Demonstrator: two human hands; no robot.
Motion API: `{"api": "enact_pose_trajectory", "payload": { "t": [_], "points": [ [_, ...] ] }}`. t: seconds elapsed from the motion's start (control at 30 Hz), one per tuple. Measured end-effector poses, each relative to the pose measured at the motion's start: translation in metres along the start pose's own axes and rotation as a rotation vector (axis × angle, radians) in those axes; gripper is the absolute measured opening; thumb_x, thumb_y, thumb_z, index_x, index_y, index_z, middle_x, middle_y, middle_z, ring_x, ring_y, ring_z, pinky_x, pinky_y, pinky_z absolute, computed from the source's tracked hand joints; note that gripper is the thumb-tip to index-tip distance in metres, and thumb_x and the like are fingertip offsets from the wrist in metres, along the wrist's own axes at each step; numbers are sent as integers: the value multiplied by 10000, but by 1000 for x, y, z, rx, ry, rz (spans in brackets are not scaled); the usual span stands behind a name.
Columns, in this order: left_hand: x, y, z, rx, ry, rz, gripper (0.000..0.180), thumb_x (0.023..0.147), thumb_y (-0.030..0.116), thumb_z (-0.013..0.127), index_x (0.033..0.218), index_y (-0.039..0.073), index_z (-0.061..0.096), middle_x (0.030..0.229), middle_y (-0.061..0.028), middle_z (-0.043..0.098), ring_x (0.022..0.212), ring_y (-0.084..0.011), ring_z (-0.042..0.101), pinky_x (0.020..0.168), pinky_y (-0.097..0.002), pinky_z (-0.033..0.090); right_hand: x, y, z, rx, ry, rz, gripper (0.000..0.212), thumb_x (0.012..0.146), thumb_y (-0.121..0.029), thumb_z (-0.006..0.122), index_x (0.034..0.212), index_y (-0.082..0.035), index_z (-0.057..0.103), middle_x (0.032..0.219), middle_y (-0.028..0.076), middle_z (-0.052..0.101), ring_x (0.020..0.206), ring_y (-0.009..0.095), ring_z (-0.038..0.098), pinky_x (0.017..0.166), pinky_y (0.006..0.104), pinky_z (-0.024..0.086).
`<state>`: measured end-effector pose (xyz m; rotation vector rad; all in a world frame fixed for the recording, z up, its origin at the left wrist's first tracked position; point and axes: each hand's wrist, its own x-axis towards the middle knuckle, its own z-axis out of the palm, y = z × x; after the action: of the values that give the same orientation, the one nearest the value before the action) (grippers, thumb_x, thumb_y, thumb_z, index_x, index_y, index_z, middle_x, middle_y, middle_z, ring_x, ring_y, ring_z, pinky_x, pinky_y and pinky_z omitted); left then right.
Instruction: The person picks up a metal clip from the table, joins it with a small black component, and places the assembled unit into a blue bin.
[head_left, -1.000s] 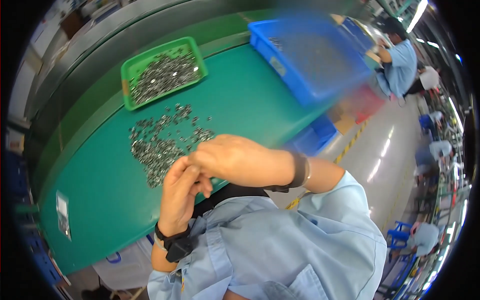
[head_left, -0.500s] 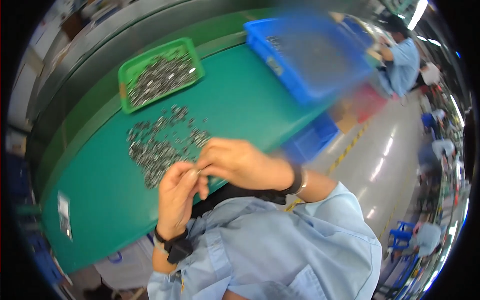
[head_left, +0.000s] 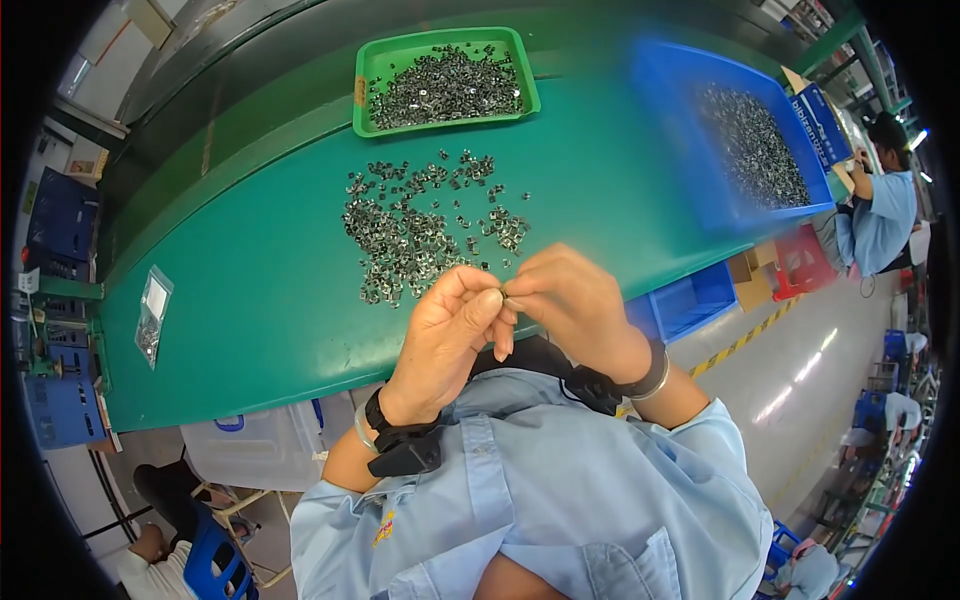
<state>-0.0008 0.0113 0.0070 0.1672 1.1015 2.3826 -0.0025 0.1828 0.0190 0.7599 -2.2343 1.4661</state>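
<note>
My left hand point(head_left: 447, 340) and my right hand point(head_left: 575, 308) meet at the near edge of the green table, fingertip to fingertip. Thumb and forefinger of each are pinched on one small metal part point(head_left: 504, 294), mostly covered by the fingers, so its exact kind is hard to make out. Just beyond the hands lies a loose pile of small, shiny metal parts point(head_left: 400, 235) on the tabletop. Behind that pile stands a green tray point(head_left: 450, 126) heaped with similar small parts.
A large blue bin point(head_left: 690, 160) of small metal parts stands at the right of the green table point(head_left: 270, 270). At the left lies a clear plastic bag point(head_left: 152, 318). Below the table's right side is another blue bin point(head_left: 695, 303). A co-worker point(head_left: 880, 205) sits beyond.
The whole view has swung, so table, tray and pile now appear farther right and the picture is sharper. Both hands stay together, still pinching at the same spot between them.
</note>
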Motion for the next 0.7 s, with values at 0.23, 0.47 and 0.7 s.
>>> {"api": "enact_pose_trajectory", "payload": {
  "t": [0.23,0.47,0.7],
  "points": [
    [2,-5,-5,-36,-119,78,155,924,182,560,911,46,486,787,-69,562,589,-140,554,520,-260,443,-5,-7,-3,72,-34,35,206,709,32,706,883,-43,625,831,77,621,741,222,600,611,306,480],
    [0,5,-7,168,-52,-62,107,930,143,551,934,43,512,757,-45,571,592,-107,536,551,-252,446,-3,-4,-11,-20,-107,-17,214,709,43,704,892,-36,626,842,82,625,750,223,603,618,311,482],
    [-1,-1,-1,-176,-108,-91,133,926,179,561,938,55,517,697,-53,577,550,-133,529,522,-270,425,-7,-6,-5,177,-28,90,193,740,39,692,889,-47,602,836,72,614,752,196,584,639,297,463]
  ]
}}
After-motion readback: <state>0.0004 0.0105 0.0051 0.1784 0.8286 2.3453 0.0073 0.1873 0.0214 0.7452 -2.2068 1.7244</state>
